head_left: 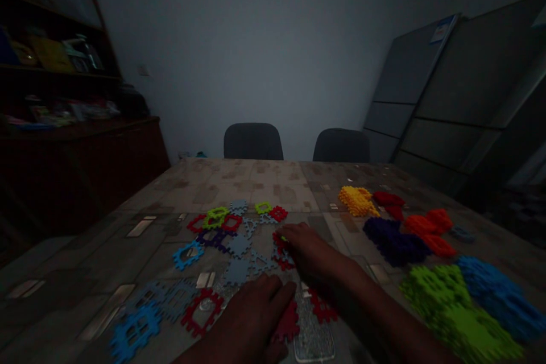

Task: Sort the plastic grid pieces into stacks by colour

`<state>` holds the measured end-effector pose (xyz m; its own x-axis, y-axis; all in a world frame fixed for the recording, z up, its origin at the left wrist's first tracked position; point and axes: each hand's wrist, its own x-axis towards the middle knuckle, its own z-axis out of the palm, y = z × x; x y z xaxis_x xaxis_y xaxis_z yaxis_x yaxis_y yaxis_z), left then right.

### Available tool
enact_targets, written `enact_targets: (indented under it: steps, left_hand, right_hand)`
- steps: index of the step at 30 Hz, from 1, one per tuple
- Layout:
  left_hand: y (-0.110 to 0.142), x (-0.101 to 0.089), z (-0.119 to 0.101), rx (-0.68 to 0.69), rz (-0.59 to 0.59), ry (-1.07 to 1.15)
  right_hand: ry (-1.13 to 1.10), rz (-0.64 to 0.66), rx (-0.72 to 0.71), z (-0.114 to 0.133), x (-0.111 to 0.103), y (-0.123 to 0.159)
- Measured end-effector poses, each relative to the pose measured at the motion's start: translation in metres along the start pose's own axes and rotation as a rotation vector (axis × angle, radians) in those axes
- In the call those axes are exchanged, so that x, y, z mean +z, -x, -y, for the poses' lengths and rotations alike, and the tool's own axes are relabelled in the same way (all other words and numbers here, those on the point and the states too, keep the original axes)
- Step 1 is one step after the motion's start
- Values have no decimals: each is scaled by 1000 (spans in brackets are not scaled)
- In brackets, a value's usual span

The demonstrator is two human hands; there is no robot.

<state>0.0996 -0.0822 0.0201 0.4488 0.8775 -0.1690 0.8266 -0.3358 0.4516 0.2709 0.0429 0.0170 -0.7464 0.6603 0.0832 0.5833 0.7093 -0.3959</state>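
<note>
The room is dim. Flat toothed plastic puzzle pieces in red, blue, green, purple and grey lie spread over the table (264, 176). My right hand (309, 250) reaches forward, palm down, with its fingertips on a red piece (279, 239) in the middle of the spread. My left hand (251, 313) lies near the front edge, fingers together and flat, touching a dark red piece (286, 324). Neither hand is lifting anything.
Sorted heaps of pieces lie at the right: yellow (357, 200), red (389, 200), orange (430, 227), purple (394, 242), green (452, 307), blue (499, 290). Two chairs (253, 141) stand behind the table. A dark shelf unit (63, 114) stands left, and panels (460, 96) lean at the right.
</note>
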Motion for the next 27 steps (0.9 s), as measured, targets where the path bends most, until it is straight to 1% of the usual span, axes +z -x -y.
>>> enact_targets:
  steps: [5, 8, 11, 14, 20, 23, 27]
  left_hand:
    - [-2, 0, 1, -8, 30, -18]
    - [-3, -2, 0, 9, 26, -6]
    - [-3, -3, 0, 8, 25, -2]
    - [-3, -2, 0, 8, 6, -2]
    - [-2, 1, 1, 22, -14, -14]
    - [-1, -2, 1, 30, -5, 13]
    - [-1, -7, -1, -1, 39, 35]
  right_hand:
    - [33, 89, -28, -8, 0, -11]
    - [37, 102, -11, -13, -2, -10]
    - [4, 66, 32, -19, -3, -8]
    - [-63, 1, 88, -28, -4, -6]
    - [-114, -184, 245, -59, -6, 0]
    - [-149, -194, 247, -68, -4, 8]
    - [-205, -163, 215, -67, -2, 19]
